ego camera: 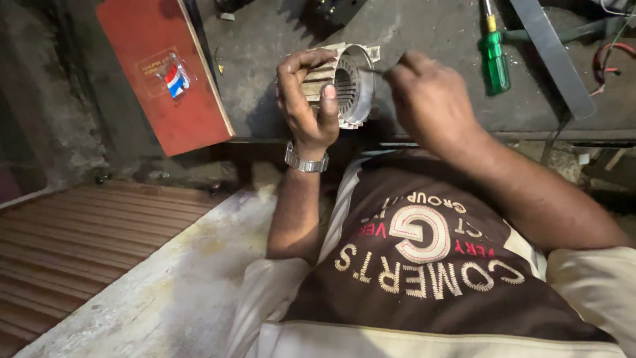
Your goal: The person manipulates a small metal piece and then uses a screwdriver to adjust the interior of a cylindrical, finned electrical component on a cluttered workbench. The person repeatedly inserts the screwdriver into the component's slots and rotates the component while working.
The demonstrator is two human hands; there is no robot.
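Observation:
My left hand (308,99) grips a finned, pale metal motor housing (351,83) held on its side at the edge of the dark workbench (430,40). Its open end with slotted inner core faces right. A metal watch sits on that wrist. My right hand (427,96) is just right of the housing, fingers pinched on a thin metal tool or wire (371,71) whose tip reaches into the opening.
A green-handled screwdriver (493,56) lies on the bench to the right, beside a grey metal bar (553,56) and red wires (606,63). A red board (162,73) leans at the left. Ribbed sheet metal (79,232) and a concrete ledge (185,278) lie below.

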